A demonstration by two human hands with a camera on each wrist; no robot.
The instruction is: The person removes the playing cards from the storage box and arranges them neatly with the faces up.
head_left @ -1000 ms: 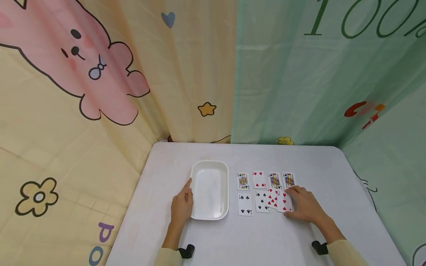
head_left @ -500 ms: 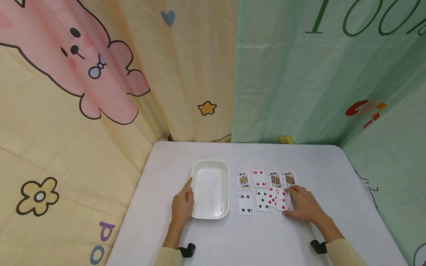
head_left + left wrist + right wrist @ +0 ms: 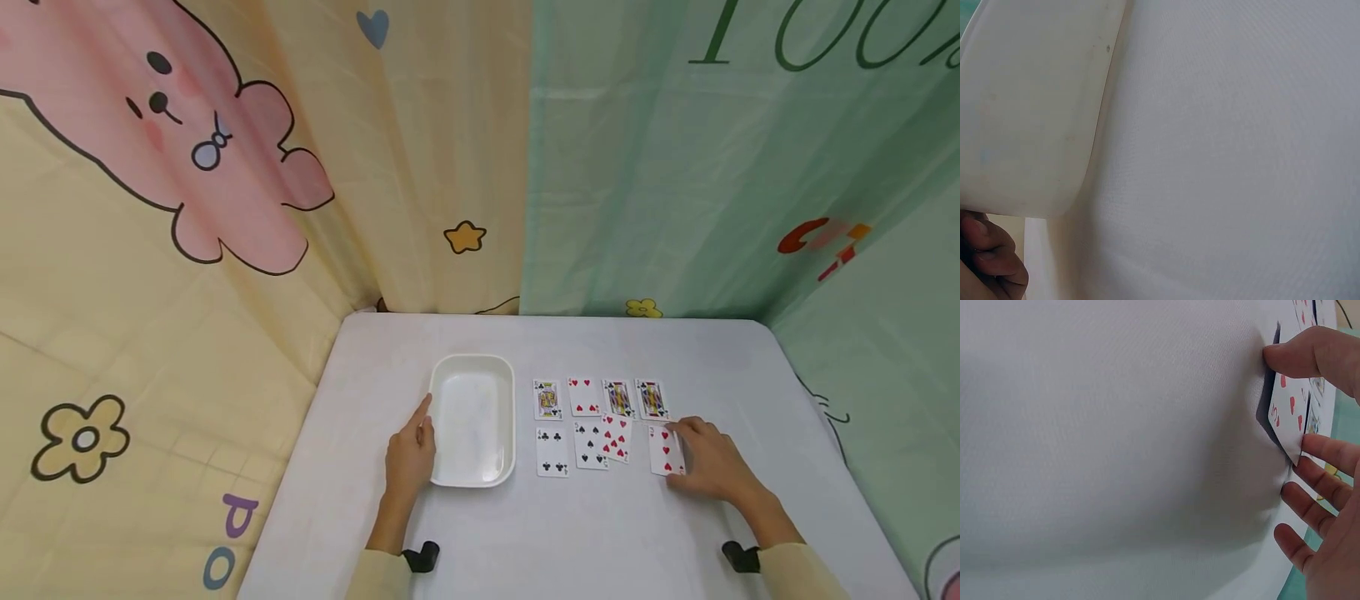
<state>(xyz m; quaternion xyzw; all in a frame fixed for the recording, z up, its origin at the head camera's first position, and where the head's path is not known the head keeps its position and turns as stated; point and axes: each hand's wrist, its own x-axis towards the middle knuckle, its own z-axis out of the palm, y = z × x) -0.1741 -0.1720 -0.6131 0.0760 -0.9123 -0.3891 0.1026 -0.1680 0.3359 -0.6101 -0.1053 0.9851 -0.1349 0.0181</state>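
Along the left side of a white tray (image 3: pixel 472 421) lies my left hand (image 3: pixel 409 454), its index finger and thumb at the rim. The left wrist view shows curled fingers (image 3: pixel 991 253) against the tray's wall. My right hand (image 3: pixel 712 458) pinches a hearts playing card (image 3: pixel 666 451) between thumb and fingertips; in the right wrist view this card (image 3: pixel 1288 409) is tilted up off the cloth. To its left, another hearts card (image 3: pixel 617 437) overlaps a spades card (image 3: pixel 588 446), beside the four of clubs (image 3: pixel 552 452).
A row behind holds a face card (image 3: pixel 547 400), the four of hearts (image 3: pixel 583 397) and two more face cards (image 3: pixel 650 400). White cloth covers the table (image 3: pixel 600 533). Printed curtains (image 3: pixel 450 150) rise behind it and at both sides.
My right hand has moved right with the hearts card, which no longer overlaps the other hearts card. My left hand and the tray have stayed in place. The head view has shifted slightly.
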